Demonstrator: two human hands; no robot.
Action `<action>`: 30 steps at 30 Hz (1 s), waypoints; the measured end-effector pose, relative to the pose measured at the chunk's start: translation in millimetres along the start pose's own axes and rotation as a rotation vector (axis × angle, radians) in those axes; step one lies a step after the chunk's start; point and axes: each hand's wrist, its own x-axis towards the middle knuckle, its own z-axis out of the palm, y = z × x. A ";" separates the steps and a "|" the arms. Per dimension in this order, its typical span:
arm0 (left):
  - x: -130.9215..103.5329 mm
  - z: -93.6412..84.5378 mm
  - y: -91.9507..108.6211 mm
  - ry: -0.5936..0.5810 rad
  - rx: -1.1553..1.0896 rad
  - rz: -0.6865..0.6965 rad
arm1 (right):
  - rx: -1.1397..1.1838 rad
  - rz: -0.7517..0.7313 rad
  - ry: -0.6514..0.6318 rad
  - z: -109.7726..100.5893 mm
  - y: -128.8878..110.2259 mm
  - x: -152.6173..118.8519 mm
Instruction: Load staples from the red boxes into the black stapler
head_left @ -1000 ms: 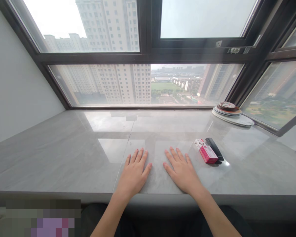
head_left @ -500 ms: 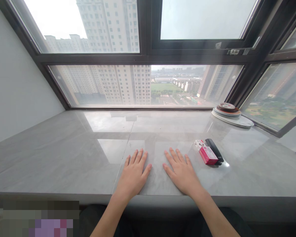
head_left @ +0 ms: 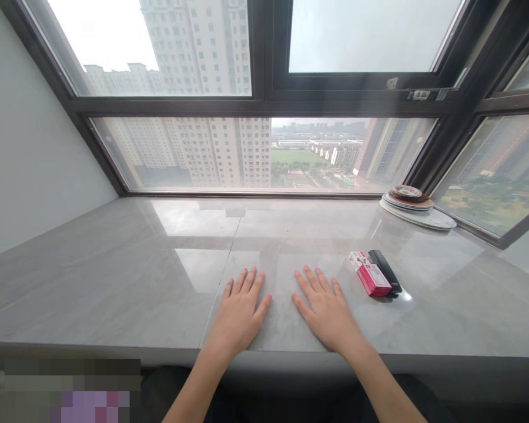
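Note:
My left hand (head_left: 239, 311) lies flat, palm down, on the grey marbled sill (head_left: 114, 282), fingers spread and holding nothing. A short gap to the right, my right hand (head_left: 324, 308) rests the same way, also with nothing in it. Nearest to the right hand, on its right side, is a small pink and white box (head_left: 371, 275). Against the box's far side lies a black stapler (head_left: 385, 273). Neither hand touches these two things.
A stack of round plates or coasters (head_left: 417, 207) sits in the back right corner, by the dark window frame (head_left: 264, 107). A white wall (head_left: 35, 147) bounds the sill on the left. The sill's front edge (head_left: 291, 355) runs just below my wrists.
The view has shifted very slightly. Both hands, the box and the stapler stay in the same places on the sill.

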 end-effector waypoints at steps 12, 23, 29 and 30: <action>-0.5 0.2 0.5 0.000 -0.013 -0.001 | 0.000 -0.001 -0.002 -0.8 -0.2 -0.3; 0.2 -0.2 0.1 -0.002 -0.010 -0.010 | 0.013 0.006 -0.019 -4.2 -1.1 -0.8; 0.2 0.9 0.0 0.000 -0.007 -0.007 | 0.020 0.006 -0.013 -4.0 -0.5 -1.1; 0.3 0.9 -0.1 0.001 -0.007 -0.006 | 0.022 0.006 -0.014 -4.0 -0.5 -1.1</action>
